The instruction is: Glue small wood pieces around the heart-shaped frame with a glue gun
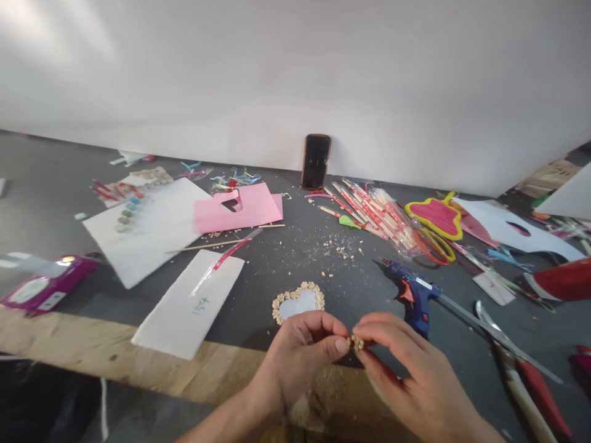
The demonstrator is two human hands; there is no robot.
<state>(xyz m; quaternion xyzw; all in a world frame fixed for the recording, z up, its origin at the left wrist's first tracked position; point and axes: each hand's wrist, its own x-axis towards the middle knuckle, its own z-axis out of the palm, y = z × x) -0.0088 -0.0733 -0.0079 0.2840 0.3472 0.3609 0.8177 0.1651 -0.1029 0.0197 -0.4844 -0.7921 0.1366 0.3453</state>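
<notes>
My left hand (310,343) and my right hand (406,357) meet at the fingertips near the table's front edge. Between them is a small cluster of tan wooden bits (357,342), pinched by both hands. Just beyond my left hand lies a pale paper heart (300,304), its edge lined with the same kind of bits; my left hand hides its lower part. Right of the heart, behind my right hand, a blue hot glue gun (418,301) rests on its side with a long clear glue stick (498,337) out of its back.
A phone (316,161) leans on the white wall. Wrapped chopsticks (369,209) and a yellow-edged pink shape (434,218) lie back right; large scissors (517,363) lie right. Leftward are pink paper (258,206), a white foam board (189,307) and a purple packet (50,283). Crumbs dot the middle.
</notes>
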